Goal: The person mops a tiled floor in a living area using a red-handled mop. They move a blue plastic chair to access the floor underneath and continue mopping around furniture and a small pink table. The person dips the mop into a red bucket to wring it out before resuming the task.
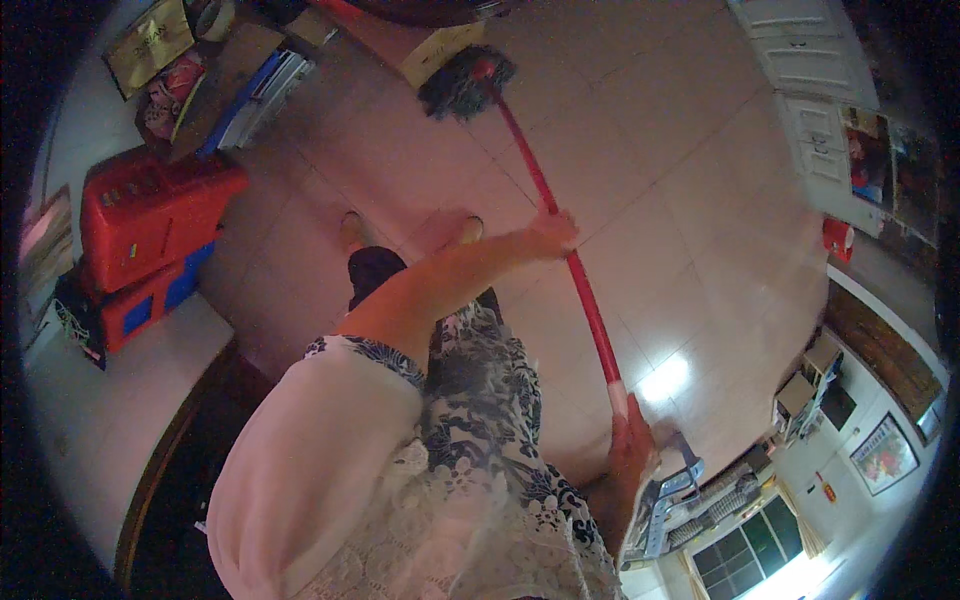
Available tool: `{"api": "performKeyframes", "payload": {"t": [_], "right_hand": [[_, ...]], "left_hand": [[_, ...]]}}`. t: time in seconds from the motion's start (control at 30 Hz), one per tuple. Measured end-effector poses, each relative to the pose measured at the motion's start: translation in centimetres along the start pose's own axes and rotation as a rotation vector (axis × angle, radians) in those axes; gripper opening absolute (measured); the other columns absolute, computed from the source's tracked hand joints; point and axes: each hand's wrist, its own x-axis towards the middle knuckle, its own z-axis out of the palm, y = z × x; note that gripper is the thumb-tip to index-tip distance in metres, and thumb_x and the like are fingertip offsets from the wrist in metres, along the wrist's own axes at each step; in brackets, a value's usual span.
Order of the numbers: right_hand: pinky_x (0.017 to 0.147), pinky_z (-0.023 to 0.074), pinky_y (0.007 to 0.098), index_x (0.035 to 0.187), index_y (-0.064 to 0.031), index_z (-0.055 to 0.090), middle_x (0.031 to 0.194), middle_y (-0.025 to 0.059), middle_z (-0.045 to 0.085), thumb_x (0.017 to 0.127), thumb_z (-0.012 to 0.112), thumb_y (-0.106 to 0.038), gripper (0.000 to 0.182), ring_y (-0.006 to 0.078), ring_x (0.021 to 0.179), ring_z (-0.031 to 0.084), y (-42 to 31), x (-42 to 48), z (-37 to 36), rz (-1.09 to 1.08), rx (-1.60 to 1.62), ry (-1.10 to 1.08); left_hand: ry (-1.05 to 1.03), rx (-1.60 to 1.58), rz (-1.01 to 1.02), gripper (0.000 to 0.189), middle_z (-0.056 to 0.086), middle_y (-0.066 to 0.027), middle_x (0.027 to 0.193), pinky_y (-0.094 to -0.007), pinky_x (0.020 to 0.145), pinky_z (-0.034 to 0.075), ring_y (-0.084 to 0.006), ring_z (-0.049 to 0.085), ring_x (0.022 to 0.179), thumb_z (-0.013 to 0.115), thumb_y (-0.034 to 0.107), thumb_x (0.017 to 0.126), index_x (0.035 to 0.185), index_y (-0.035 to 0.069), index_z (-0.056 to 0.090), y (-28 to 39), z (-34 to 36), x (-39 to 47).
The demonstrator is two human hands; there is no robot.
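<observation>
A mop with a red pole slants across the tiled floor in front of me. My left hand, its arm reaching across my body, grips the pole partway along. Around the pale upper end of the pole my right hand is closed, low in the view beside my right side. The fluffy dark grey mop head is at the far end, against or very near a yellowish cardboard piece. Its underside is hidden.
Red and blue plastic boxes are stacked at the left, near a gold bag bearing writing. White cabinets line the far right, with a red container below them. A grey metal frame stands close to my right arm.
</observation>
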Motion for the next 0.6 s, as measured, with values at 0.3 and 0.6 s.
{"api": "performKeyframes", "payload": {"t": [0.3, 0.6], "right_hand": [[0.048, 0.0449, 0.0378, 0.122, -0.017, 0.045, 0.071, 0.0107, 0.056, 0.081, 0.056, -0.029, 0.044, 0.0257, 0.057, 0.058, -10.6, 6.7, -5.8, -0.369, -0.47, 0.352], [0.06, 0.0466, 0.0342, 0.114, -0.0058, 0.053, 0.079, 0.0178, 0.06, 0.064, 0.067, -0.01, 0.052, 0.0226, 0.068, 0.059, -6.7, 1.0, -19.6, -0.483, -0.176, 0.079]], "left_hand": [[0.317, -0.098, -0.11, 0.019, 0.058, -0.007, 0.085, -0.0431, 0.077, 0.042, -0.024, 0.055, 0.089, 0.065, 0.023, 0.063, 0.079, 0.015, 0.061, -12.5, -5.7, 8.9], [0.525, -0.16, -0.028, 0.009, 0.057, -0.0033, 0.064, -0.0372, 0.06, 0.044, -0.0223, 0.056, 0.07, 0.059, 0.024, 0.062, 0.062, 0.015, 0.061, -0.9, -8.4, 1.5]]}}
